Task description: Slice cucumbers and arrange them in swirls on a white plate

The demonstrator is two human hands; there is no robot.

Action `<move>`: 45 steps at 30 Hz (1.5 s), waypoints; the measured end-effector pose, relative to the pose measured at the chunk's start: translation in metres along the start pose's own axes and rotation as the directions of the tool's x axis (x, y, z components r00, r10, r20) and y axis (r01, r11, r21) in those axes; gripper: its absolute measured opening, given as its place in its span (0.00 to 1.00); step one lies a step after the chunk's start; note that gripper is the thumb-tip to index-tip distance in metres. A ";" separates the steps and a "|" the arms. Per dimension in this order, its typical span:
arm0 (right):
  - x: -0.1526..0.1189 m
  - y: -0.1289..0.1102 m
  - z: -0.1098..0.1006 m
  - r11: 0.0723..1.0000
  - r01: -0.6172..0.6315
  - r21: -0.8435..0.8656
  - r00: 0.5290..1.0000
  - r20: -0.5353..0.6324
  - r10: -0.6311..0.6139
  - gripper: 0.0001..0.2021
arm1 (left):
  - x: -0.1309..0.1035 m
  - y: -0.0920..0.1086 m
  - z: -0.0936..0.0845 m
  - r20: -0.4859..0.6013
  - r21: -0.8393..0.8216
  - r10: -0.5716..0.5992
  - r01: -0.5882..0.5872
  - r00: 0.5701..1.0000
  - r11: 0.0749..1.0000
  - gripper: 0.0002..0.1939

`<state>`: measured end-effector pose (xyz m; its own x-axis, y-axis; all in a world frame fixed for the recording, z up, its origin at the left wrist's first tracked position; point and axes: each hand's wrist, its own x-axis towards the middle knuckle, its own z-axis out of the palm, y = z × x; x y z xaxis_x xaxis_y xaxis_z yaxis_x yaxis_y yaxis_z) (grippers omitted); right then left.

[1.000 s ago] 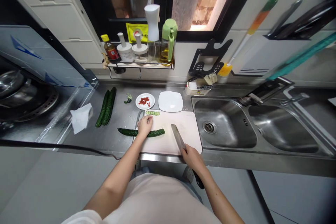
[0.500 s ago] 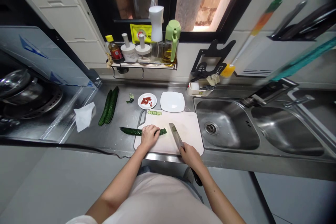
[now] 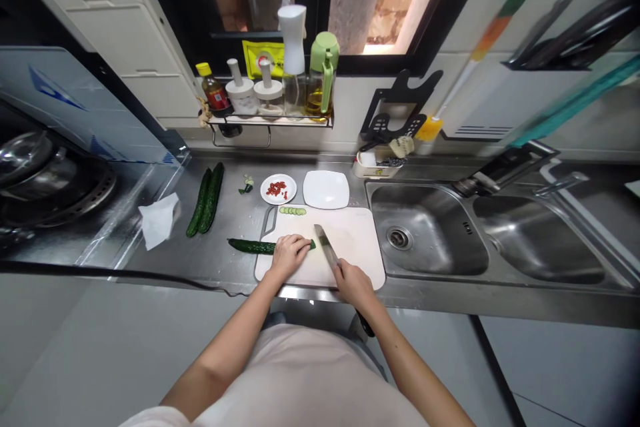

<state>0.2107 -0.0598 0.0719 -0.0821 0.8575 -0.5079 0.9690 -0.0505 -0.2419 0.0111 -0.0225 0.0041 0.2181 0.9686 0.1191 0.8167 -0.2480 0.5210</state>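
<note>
On the white cutting board (image 3: 357, 240) lies a dark green cucumber (image 3: 250, 246), its left end reaching past the board onto the counter. My left hand (image 3: 290, 253) is closed over the cucumber near its cut right end. My right hand (image 3: 354, 283) grips a kitchen knife (image 3: 326, 245), whose blade stands just right of that end, a small gap away. A short row of pale cucumber slices (image 3: 293, 211) sits along the board's upper edge. Behind the board are a small plate of chopped red pieces (image 3: 276, 189) and a white square plate (image 3: 326, 189).
Two whole cucumbers (image 3: 205, 200) and a white paper towel (image 3: 158, 220) lie on the left of the steel counter. A double sink (image 3: 430, 230) is to the right. Seasoning bottles stand on a wall rack (image 3: 273, 121). A pot (image 3: 37, 167) sits on the stove.
The knife has moved left, closer to the cucumber's cut end. My left hand has shifted slightly right along the cucumber. The whole view has moved a little.
</note>
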 end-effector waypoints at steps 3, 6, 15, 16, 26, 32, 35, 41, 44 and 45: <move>0.001 -0.005 -0.002 1.000 0.022 -0.019 1.000 0.004 -0.022 0.18 | 0.001 -0.001 0.004 0.006 0.015 0.021 -0.021 1.000 1.000 0.12; 0.002 -0.010 -0.004 0.999 0.031 -0.031 0.999 0.019 -0.031 0.17 | 0.003 -0.003 0.007 0.034 0.030 0.019 -0.020 0.999 0.999 0.12; 0.002 -0.015 -0.004 0.998 0.039 -0.045 0.999 0.028 -0.037 0.17 | 0.002 -0.005 0.012 -0.009 0.057 0.039 -0.038 0.999 0.998 0.13; 0.002 -0.015 -0.004 0.998 0.040 -0.043 0.999 0.028 -0.039 0.17 | 0.002 -0.005 0.012 -0.009 0.061 0.036 -0.036 0.999 0.998 0.13; 0.002 -0.017 -0.002 0.998 0.043 -0.043 0.999 0.022 -0.042 0.17 | 0.002 -0.002 0.011 0.001 0.068 0.024 -0.024 1.000 0.997 0.13; 0.002 -0.014 0.001 0.997 0.052 -0.057 0.998 0.031 -0.050 0.15 | 0.001 -0.005 0.014 -0.029 0.070 0.050 -0.048 0.998 0.996 0.13; 0.000 -0.012 0.001 0.996 0.065 -0.054 0.997 0.036 -0.063 0.14 | 0.001 -0.006 0.016 -0.061 0.073 0.079 -0.074 0.995 0.995 0.12; -0.010 -0.006 0.000 0.997 0.058 -0.052 0.997 0.060 -0.055 0.13 | 0.000 -0.007 0.018 -0.098 0.089 0.098 -0.089 0.990 0.992 0.12; -0.014 -0.002 0.001 0.997 0.061 -0.044 0.996 0.067 -0.058 0.13 | 0.000 -0.006 0.018 -0.099 0.087 0.095 -0.086 0.991 0.992 0.12; -0.015 -0.001 0.001 0.997 0.062 -0.041 0.996 0.069 -0.059 0.12 | 0.000 -0.006 0.018 -0.098 0.085 0.094 -0.086 0.991 0.993 0.12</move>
<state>0.2104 -0.0732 0.0785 -0.1552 0.8216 -0.5485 0.9708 0.0241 -0.2387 0.0153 -0.0208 -0.0141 0.2405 0.9380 0.2498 0.8375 -0.3306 0.4351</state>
